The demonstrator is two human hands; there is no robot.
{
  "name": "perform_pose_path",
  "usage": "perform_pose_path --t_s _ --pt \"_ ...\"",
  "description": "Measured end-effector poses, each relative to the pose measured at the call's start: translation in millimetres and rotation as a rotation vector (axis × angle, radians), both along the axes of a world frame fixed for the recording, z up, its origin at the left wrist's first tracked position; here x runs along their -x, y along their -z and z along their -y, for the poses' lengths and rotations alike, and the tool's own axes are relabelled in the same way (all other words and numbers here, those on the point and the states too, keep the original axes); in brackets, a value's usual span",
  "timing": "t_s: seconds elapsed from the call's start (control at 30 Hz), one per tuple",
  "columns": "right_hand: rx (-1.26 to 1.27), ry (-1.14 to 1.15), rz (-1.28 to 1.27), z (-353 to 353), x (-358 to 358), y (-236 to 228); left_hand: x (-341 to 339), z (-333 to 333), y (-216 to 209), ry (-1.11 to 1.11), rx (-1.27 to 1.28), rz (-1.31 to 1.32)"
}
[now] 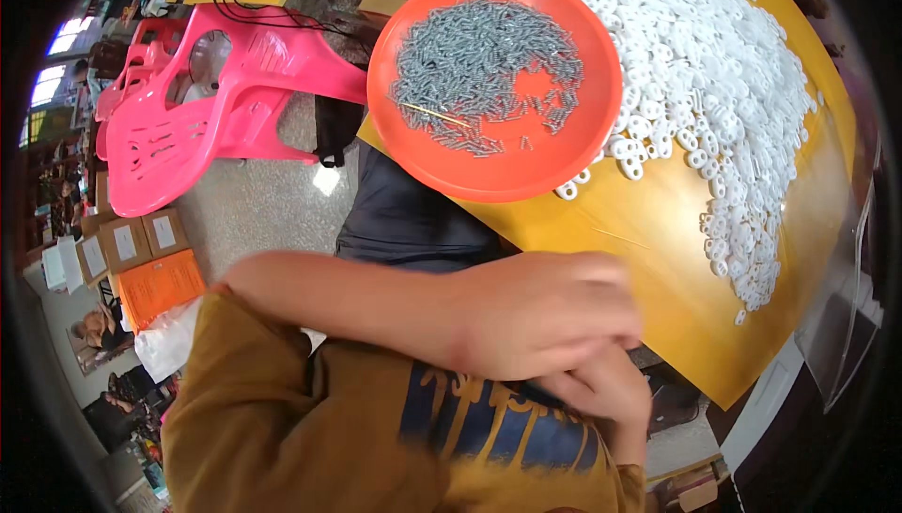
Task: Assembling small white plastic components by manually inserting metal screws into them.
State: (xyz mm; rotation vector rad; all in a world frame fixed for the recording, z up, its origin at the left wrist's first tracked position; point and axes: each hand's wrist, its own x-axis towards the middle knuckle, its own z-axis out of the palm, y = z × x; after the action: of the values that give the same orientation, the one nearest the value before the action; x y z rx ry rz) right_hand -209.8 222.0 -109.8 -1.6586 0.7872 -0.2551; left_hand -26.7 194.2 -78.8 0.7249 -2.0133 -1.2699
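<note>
My left hand (550, 318) is held in front of my chest, its fingers curled and pressed over my right hand (606, 386). Motion blurs it a little, and its fingertips are hidden, so whatever it may hold does not show. My right hand sits underneath, bent back toward my body, with most of its fingers covered. Beyond both hands, a round red-orange basin (489, 179) rests at the table's edge. It contains many small grey rod-like pieces (479, 48) and a thin yellow stick (434, 116). A heap of white plastic pieces with two holes (709, 81) spreads to the right.
Another thin stick (620, 238) lies on the yellow tabletop (648, 278) near the hands. At the left, a pink plastic chair (188, 128) stands on the speckled floor (254, 222). Cardboard boxes (127, 242) and an orange package (160, 287) are stacked at the far left.
</note>
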Motion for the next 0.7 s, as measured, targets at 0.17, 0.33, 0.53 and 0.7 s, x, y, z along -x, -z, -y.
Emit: perform_pose_path --t_s 0.17,0.33,0.53,0.7 --pt "0.199 -0.108 0.137 44.1 -4.0 -43.5 -36.9 -48.0 11.0 -0.271 -1.012 -0.294" --pt "0.729 0.215 -0.238 91.2 -61.8 -48.4 -53.3 -60.7 30.5 -0.279 -1.082 -0.465" --pt "0.861 0.097 -0.297 117.6 -105.4 -36.0 -62.0 -62.5 38.5 -0.198 -1.114 -0.513" --pt "0.951 -0.002 -0.36 126.2 -119.3 -31.3 -66.1 -61.0 44.9 -0.163 -1.101 -0.527"
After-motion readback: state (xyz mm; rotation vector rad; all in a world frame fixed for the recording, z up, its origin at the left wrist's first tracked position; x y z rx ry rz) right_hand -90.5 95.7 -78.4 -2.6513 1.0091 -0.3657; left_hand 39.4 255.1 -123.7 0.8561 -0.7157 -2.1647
